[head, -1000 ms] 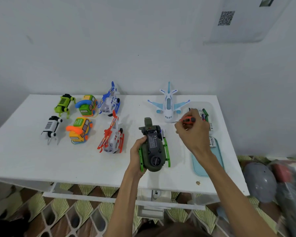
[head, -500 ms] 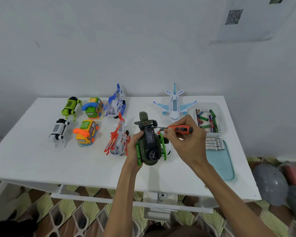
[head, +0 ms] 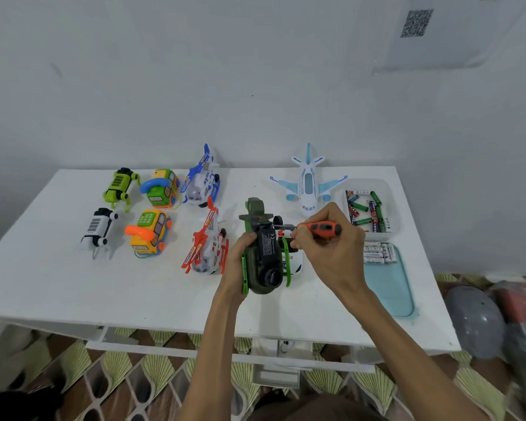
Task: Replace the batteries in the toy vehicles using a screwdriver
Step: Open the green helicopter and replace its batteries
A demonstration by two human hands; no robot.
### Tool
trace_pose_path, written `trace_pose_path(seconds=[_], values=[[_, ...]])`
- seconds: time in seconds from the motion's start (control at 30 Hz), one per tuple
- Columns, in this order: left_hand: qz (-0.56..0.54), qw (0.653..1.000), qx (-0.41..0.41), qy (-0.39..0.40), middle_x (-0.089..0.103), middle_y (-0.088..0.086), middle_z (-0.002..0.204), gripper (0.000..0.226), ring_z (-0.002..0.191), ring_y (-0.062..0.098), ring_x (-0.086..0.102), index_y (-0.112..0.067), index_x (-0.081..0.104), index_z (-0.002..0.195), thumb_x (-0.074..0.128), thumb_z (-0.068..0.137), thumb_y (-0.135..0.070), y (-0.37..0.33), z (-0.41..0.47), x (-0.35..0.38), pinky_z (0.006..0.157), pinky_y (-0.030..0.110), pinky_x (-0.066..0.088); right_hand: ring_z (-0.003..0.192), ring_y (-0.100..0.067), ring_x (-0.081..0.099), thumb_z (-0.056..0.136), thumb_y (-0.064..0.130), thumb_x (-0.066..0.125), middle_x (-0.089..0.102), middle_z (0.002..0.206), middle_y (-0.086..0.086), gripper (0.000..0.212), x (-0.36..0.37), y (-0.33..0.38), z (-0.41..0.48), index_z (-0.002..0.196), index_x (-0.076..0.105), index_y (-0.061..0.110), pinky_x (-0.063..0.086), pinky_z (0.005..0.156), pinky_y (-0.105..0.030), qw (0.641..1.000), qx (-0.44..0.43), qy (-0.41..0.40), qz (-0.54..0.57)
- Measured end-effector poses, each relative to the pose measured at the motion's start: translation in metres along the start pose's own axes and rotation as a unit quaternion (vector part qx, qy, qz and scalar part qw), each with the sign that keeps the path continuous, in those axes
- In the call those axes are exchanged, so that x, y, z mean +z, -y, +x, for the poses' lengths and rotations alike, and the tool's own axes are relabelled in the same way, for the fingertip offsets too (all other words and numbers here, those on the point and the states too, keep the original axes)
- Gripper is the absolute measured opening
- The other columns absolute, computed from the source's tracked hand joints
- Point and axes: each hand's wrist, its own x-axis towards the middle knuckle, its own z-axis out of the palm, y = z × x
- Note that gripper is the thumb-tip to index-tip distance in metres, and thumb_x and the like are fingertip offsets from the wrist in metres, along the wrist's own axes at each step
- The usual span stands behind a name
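A dark green toy helicopter (head: pixel 263 256) lies belly up near the table's front middle, its black battery cover facing me. My left hand (head: pixel 239 262) grips its left side. My right hand (head: pixel 328 250) holds an orange-handled screwdriver (head: pixel 322 228) lying nearly level, its tip pointing left at the top of the battery cover. A white toy car (head: pixel 295 262) lies partly hidden behind the helicopter.
Several toys stand at the left: two robot dogs (head: pixel 120 186), two phone cars (head: pixel 148 232), two helicopters (head: pixel 208 244). A white plane (head: pixel 308 183) is at the back. A clear tray (head: pixel 394 208) holds loose batteries; new white batteries (head: pixel 377 253) lie on a teal tray (head: pixel 389 287).
My right hand brought the screwdriver from the battery tray leftward to the helicopter. My left hand raised and steadied the helicopter. The camera view shifted slightly.
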Motion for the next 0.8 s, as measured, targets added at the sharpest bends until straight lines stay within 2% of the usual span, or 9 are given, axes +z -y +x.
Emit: trace_pose_path(seconds=[0.1,0.17,0.27,0.43,0.5,0.57,0.63,0.73,0.8], values=[[-0.007,1.0,-0.003,-0.003,0.071,0.019,0.103,0.046,0.084,0.03,0.07,-0.001,0.061,0.12,0.057,0.091,-0.036,0.0,0.0,0.0,0.07,0.037,0.059,0.067,-0.033,0.074,0.085,0.005,0.069,0.07,0.071,-0.014,0.015,0.0,-0.002,0.001,0.08,0.056,0.01,0.061,0.065,-0.053,1.0,0.005,-0.01,0.01],[-0.015,1.0,-0.005,-0.007,0.072,0.018,0.102,0.045,0.084,0.031,0.07,-0.001,0.061,0.119,0.06,0.091,-0.036,0.0,0.0,0.001,0.071,0.038,0.059,0.069,-0.029,0.075,0.087,0.004,0.07,0.072,0.072,-0.013,0.016,0.0,-0.002,0.001,0.082,0.056,0.01,0.062,0.066,-0.05,1.0,0.01,-0.011,0.017],[-0.01,1.0,-0.011,-0.005,0.072,0.019,0.103,0.058,0.086,0.032,0.069,0.0,0.061,0.122,0.065,0.08,-0.04,0.002,0.0,0.003,0.075,0.039,0.057,0.071,-0.024,0.077,0.089,0.001,0.069,0.074,0.075,-0.013,0.016,0.0,-0.001,0.0,0.084,0.055,0.007,0.063,0.067,-0.045,0.998,0.032,-0.007,0.045],[-0.01,1.0,-0.019,-0.011,0.07,0.023,0.107,0.065,0.086,0.035,0.068,0.004,0.058,0.128,0.063,0.082,-0.041,0.005,0.004,0.001,0.076,0.042,0.058,0.071,-0.023,0.077,0.09,0.002,0.069,0.074,0.076,-0.011,0.015,-0.002,-0.001,0.0,0.085,0.056,0.006,0.064,0.068,-0.043,0.998,0.038,-0.006,0.04],[0.004,1.0,-0.017,-0.004,0.071,0.022,0.104,0.054,0.085,0.034,0.069,0.004,0.061,0.122,0.063,0.087,-0.037,0.004,0.003,0.001,0.075,0.042,0.059,0.071,-0.023,0.077,0.09,0.001,0.069,0.073,0.076,-0.012,0.015,-0.002,-0.001,0.002,0.085,0.056,0.006,0.064,0.069,-0.044,0.998,0.045,-0.002,0.038],[0.018,1.0,-0.011,0.013,0.074,0.017,0.094,0.033,0.078,0.03,0.07,-0.004,0.068,0.107,0.053,0.096,-0.031,0.002,0.0,0.001,0.071,0.039,0.059,0.071,-0.024,0.077,0.089,0.002,0.069,0.073,0.076,-0.014,0.015,-0.002,0.001,0.003,0.085,0.056,0.008,0.063,0.069,-0.046,0.998,0.055,0.013,0.035],[0.033,0.999,0.001,0.005,0.073,0.016,0.091,0.029,0.075,0.028,0.069,-0.004,0.067,0.103,0.052,0.097,-0.029,0.001,0.0,-0.002,0.069,0.038,0.058,0.069,-0.026,0.076,0.089,0.004,0.069,0.074,0.079,-0.015,0.013,-0.004,0.004,0.005,0.089,0.059,0.011,0.062,0.066,-0.044,0.996,0.079,0.034,0.04],[0.061,0.997,0.033,-0.021,0.064,0.023,0.102,0.052,0.087,0.035,0.062,0.0,0.059,0.113,0.068,0.081,-0.04,-0.002,0.002,-0.01,0.079,0.047,0.052,0.067,-0.028,0.076,0.088,0.008,0.071,0.076,0.08,-0.011,0.01,-0.013,0.011,0.01,0.091,0.062,0.011,0.056,0.056,-0.033,0.986,0.132,0.092,0.034],[0.086,0.994,0.051,-0.046,0.064,0.023,0.104,0.054,0.092,0.035,0.062,-0.006,0.062,0.108,0.071,0.075,-0.047,-0.003,0.006,-0.017,0.084,0.053,0.05,0.063,-0.031,0.074,0.091,0.013,0.071,0.076,0.075,-0.01,0.008,-0.017,0.014,0.01,0.092,0.063,0.01,0.053,0.053,-0.032,0.978,0.163,0.125,0.034]])
